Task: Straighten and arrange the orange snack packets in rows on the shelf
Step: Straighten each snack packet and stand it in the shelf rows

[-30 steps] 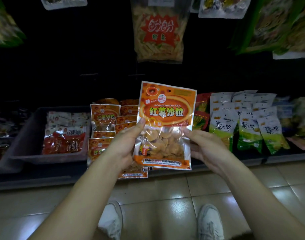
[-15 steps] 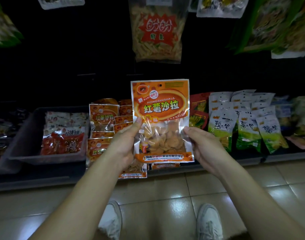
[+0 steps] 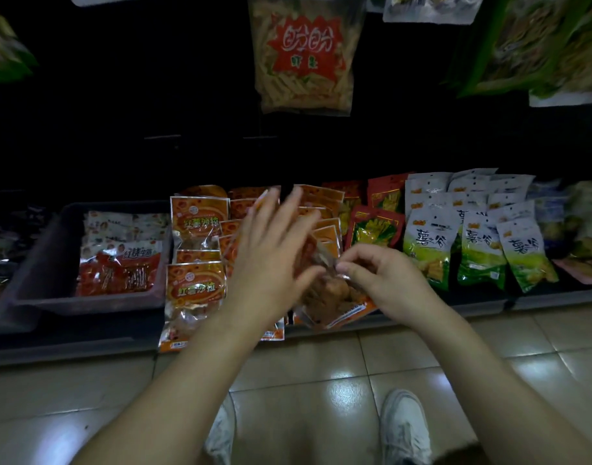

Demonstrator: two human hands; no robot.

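An orange snack packet (image 3: 335, 302) with a clear window lies tilted over the front of the low shelf (image 3: 472, 302). My right hand (image 3: 385, 280) pinches its right edge with curled fingers. My left hand (image 3: 271, 250) hovers over it with fingers spread and straight, blurred; I cannot tell if it touches. Two more orange packets (image 3: 197, 283) lie in a column at the left, and several others (image 3: 325, 216) are stacked behind my hands, partly hidden.
A grey bin (image 3: 43, 263) of red and white packets sits left of the orange ones. Red-green packets (image 3: 375, 229) and white-green packets (image 3: 479, 246) fill the shelf to the right. Large bags (image 3: 304, 55) hang above. Tiled floor and my shoes (image 3: 405, 427) are below.
The packet I held upright in both hands has come down onto the shelf front. My left hand has let go and opened above it; my right hand still holds its edge.
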